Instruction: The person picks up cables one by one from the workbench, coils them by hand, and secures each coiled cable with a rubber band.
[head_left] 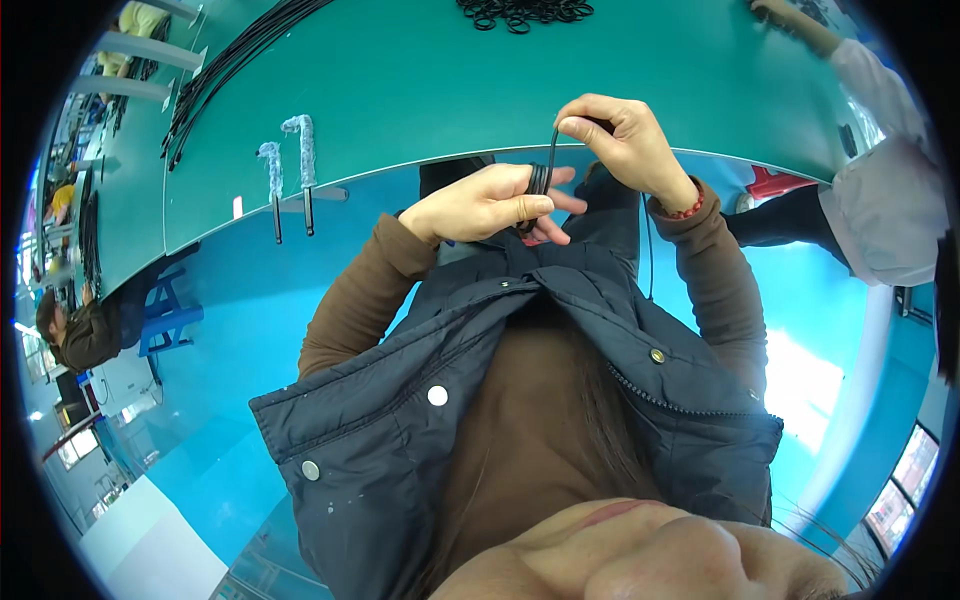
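Several turns of thin black cable (538,182) are looped around the fingers of my left hand (480,205), just off the near edge of the green table (420,95). The thumb of that hand lies along the loops, and its other fingertips stick out past them. My right hand (632,148), a little higher and to the right, pinches the cable between thumb and fingertips. A taut length runs from the loops up to this pinch. Below the right wrist a loose tail of the cable hangs down beside my sleeve.
Long black cables (222,85) lie in a bundle at the table's far left. A heap of black rings (520,14) sits at the back. Two black rods wrapped in clear film (306,160) jut over the near edge. A co-worker's sleeve (880,85) is at right; a blue stool (170,318) stands left.
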